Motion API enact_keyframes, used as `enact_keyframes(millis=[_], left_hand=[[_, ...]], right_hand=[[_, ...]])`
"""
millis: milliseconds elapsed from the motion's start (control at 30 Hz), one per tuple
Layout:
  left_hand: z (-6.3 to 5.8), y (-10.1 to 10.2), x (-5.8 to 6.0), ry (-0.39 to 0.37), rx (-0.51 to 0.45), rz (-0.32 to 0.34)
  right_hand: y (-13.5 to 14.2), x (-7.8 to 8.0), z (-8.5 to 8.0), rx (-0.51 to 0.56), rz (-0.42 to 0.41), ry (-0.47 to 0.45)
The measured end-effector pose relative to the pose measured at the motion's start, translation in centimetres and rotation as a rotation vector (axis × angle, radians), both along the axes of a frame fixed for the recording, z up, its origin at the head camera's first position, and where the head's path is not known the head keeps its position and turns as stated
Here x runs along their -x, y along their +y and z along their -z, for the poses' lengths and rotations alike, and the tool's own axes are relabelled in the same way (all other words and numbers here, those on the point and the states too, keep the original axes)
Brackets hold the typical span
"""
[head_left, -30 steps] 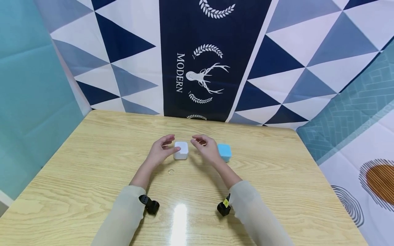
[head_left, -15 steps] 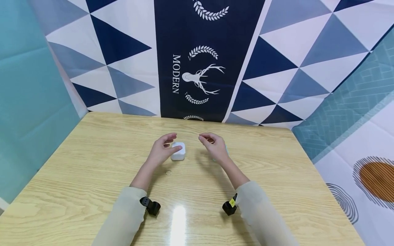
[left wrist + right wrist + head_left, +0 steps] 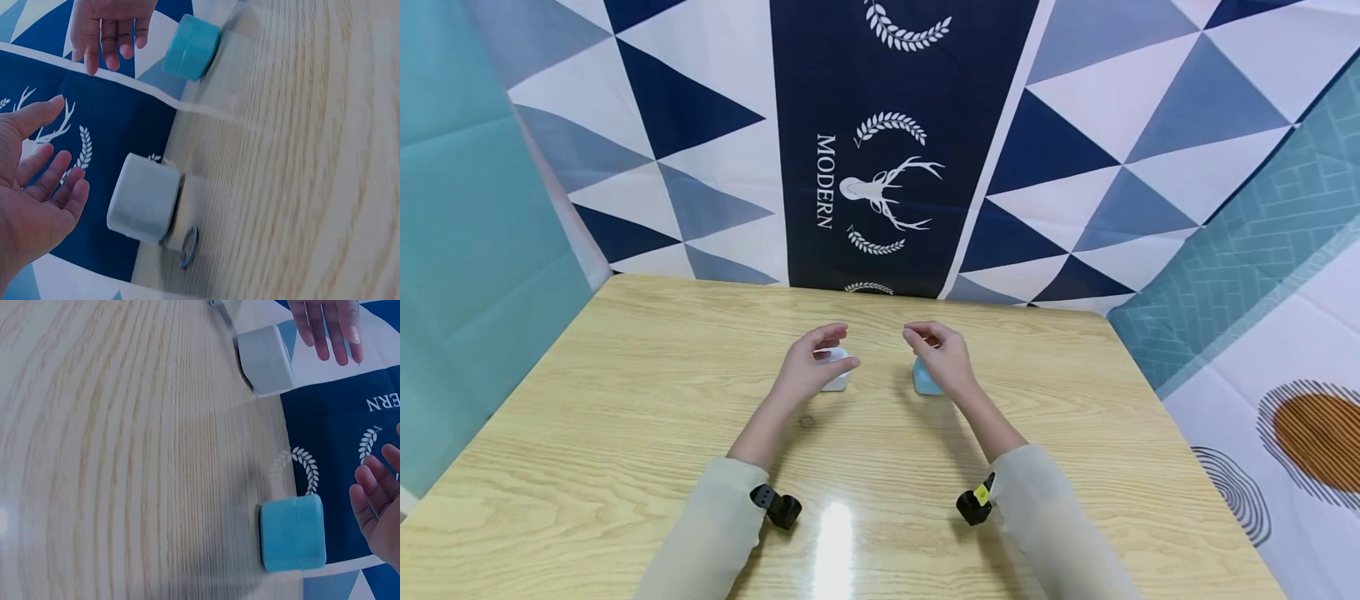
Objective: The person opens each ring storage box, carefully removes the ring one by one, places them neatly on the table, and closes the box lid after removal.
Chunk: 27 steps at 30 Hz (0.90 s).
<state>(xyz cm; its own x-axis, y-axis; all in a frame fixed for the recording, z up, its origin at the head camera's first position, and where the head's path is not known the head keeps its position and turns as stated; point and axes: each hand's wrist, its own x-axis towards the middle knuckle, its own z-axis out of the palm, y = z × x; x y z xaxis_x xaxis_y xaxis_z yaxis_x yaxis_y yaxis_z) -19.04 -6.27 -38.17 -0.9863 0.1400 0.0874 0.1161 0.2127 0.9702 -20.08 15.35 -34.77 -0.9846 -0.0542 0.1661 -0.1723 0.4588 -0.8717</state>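
In the head view my left hand (image 3: pixel 812 360) hovers over the white rounded box (image 3: pixel 837 383), partly hiding it, thumb and fingers spread. My right hand (image 3: pixel 946 358) is held above the light blue rounded box (image 3: pixel 927 382), its fingers bent loosely. Both wrist views show a gap between each hand and its box: the left fingers (image 3: pixel 53 178) are apart from the white box (image 3: pixel 144 199), the right fingers (image 3: pixel 375 487) from the blue box (image 3: pixel 292 534). Neither hand holds anything. A small metal ring (image 3: pixel 189 247) lies on the table near the white box.
The boxes and ring rest on a light wood-grain table (image 3: pixel 647 400). Behind its back edge hangs a patterned cloth (image 3: pixel 880 183) with triangles and a deer print. A teal cloth (image 3: pixel 482 250) hangs at the left. Glare shows near the front.
My right hand has moved right, from between the boxes to over the blue one. My left hand has shifted slightly right across the white box. The head view has turned a little.
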Motion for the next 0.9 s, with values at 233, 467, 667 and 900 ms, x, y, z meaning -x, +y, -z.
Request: enact_keyframes(millis=[233, 467, 667, 900], left_hand=[[-0.2, 1.3, -0.3, -0.004, -0.038, 0.025], [-0.4, 2.9, -0.5, 0.01, -0.058, 0.038], [-0.2, 4.0, -0.6, 0.012, -0.067, 0.047], [0.3, 5.1, -0.7, -0.001, -0.056, 0.071]], right_hand=[[0.7, -0.5, -0.6, -0.02, 0.01, 0.017], [2.7, 1.4, 2.2, -0.009, 0.042, 0.058], [3.5, 1.1, 2.1, -0.019, 0.051, 0.041], [4.4, 0.9, 2.3, -0.018, 0.075, 0.019]])
